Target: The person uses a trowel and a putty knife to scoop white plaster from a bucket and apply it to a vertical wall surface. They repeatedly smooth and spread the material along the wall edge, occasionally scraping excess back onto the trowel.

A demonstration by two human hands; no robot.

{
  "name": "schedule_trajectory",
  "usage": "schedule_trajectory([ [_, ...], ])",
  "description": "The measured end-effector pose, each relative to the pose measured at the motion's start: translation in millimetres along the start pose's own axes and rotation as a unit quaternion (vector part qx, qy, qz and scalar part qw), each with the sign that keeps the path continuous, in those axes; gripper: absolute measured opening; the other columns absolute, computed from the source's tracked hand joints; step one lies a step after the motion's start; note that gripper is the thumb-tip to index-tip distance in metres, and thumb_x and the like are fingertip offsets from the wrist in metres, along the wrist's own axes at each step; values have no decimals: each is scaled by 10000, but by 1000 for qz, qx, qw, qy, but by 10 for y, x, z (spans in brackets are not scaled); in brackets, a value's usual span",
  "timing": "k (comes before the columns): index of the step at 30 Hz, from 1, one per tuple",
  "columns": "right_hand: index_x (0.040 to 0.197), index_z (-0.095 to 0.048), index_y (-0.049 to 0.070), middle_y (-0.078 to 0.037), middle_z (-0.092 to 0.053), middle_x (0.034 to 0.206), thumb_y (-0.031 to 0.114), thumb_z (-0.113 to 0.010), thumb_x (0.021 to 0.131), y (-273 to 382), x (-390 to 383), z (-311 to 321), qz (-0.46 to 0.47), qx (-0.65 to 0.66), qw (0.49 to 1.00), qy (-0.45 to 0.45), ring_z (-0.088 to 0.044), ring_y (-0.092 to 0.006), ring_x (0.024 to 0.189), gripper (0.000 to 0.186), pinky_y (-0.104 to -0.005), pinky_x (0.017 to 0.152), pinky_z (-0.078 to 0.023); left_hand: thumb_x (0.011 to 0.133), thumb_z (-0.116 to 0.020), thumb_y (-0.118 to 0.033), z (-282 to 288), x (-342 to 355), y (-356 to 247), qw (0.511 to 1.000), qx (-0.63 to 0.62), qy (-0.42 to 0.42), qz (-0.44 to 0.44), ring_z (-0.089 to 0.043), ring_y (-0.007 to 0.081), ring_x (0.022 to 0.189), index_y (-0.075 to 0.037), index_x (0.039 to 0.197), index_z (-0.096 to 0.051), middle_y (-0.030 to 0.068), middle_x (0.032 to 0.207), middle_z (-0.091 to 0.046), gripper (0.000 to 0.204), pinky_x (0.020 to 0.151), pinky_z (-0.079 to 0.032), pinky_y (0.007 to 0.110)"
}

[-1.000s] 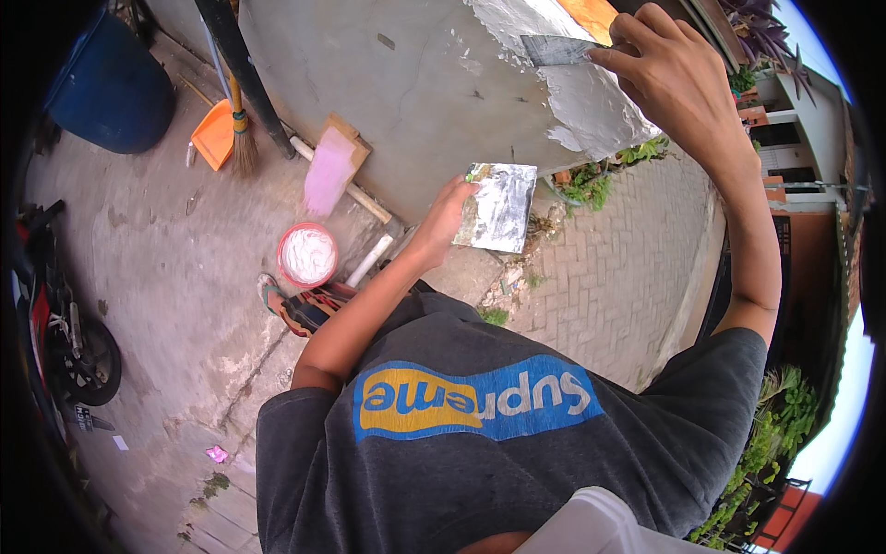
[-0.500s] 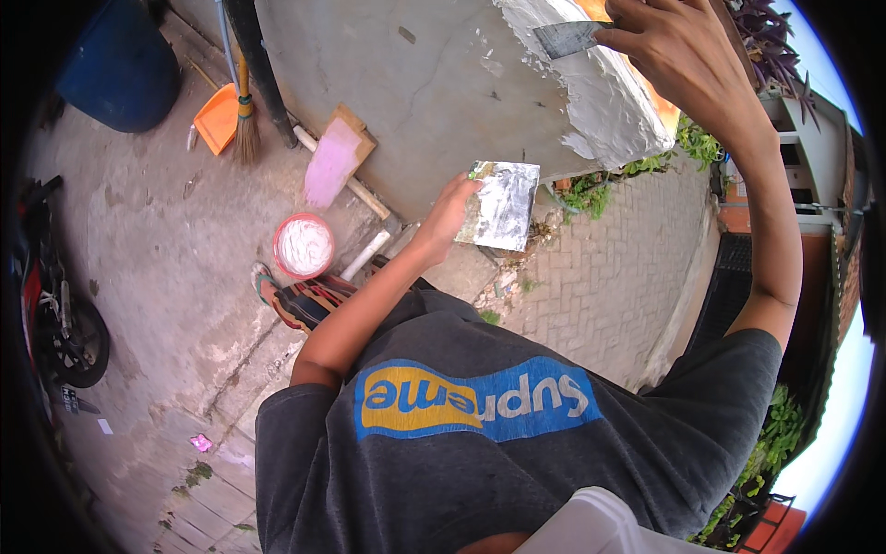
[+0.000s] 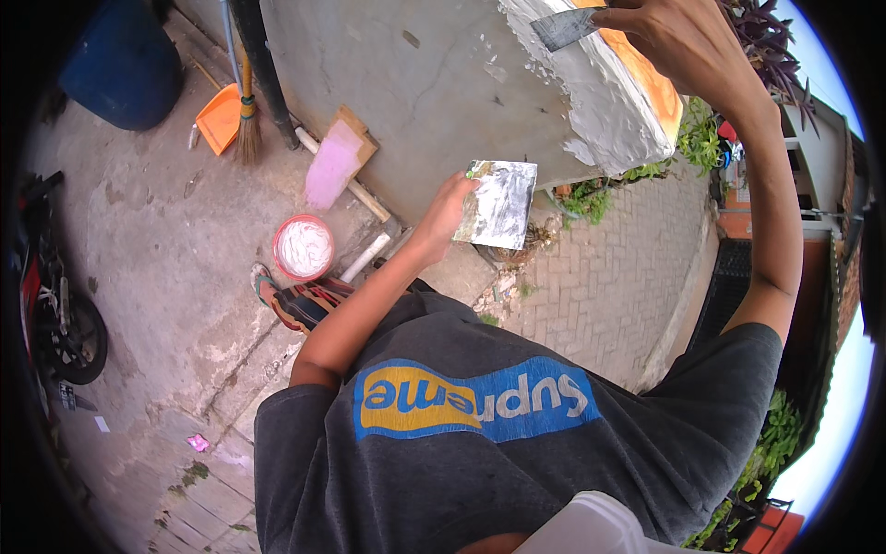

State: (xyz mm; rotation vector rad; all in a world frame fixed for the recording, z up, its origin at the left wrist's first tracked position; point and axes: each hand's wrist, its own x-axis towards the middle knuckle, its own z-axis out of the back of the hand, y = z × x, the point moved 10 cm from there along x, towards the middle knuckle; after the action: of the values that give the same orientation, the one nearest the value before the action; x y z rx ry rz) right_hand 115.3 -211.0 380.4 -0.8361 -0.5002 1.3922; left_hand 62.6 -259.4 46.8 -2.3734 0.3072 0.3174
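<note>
right hand (image 3: 681, 44) is clamped on a scraper (image 3: 563, 30) over the white coating (image 3: 604, 115); left hand (image 3: 445, 217) grips a smeared plate (image 3: 503, 205) by one edge.

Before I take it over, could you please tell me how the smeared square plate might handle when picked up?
The square plate seems stiff, flat though gripped at one edge by the left hand; its white smears may make it slippery.

Stained concrete floor (image 3: 185, 305), paved lane (image 3: 591, 268), bright sky (image 3: 821, 466).
</note>
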Motion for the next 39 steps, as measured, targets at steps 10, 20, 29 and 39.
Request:
schedule_trajectory([
  [10,880,-716,251,50,-577,784,136,-708,729,-111,-266,-18,-36,49,998,0,-509,-129,845,190,-476,1106,-258,946,-386,-260,-1,23,10,1000,1,5,1,-532,148,1104,7,1244,-439,99,1194,-543,404,958,-403,307],
  [20,923,-713,236,36,-595,863,112,-699,731,-132,-664,209,-71,10,997,-6,-530,-143,903,229,-447,1035,-311,946,-392,-261,-9,55,33,1000,-2,17,4,-537,152,1102,10,1266,-434,105,1195,-550,421,949,-416,300],
  [29,1000,-705,206,9,-612,1011,100,-719,703,166,-601,149,-4,-4,996,-86,-551,-160,978,316,-348,856,-474,941,-424,-235,223,80,16,998,-16,-51,-41,-637,148,936,-16,1204,-478,83,1099,-603,347,798,-532,305],
  [39,1066,-666,22,-78,-630,947,-36,-593,823,157,-1147,-159,-257,560,765,-188,-608,-141,798,260,-255,666,-475,939,-450,-232,4,-279,-467,990,-128,-37,-37,-562,86,549,-39,1093,-513,66,909,-618,255,398,-428,208],
])
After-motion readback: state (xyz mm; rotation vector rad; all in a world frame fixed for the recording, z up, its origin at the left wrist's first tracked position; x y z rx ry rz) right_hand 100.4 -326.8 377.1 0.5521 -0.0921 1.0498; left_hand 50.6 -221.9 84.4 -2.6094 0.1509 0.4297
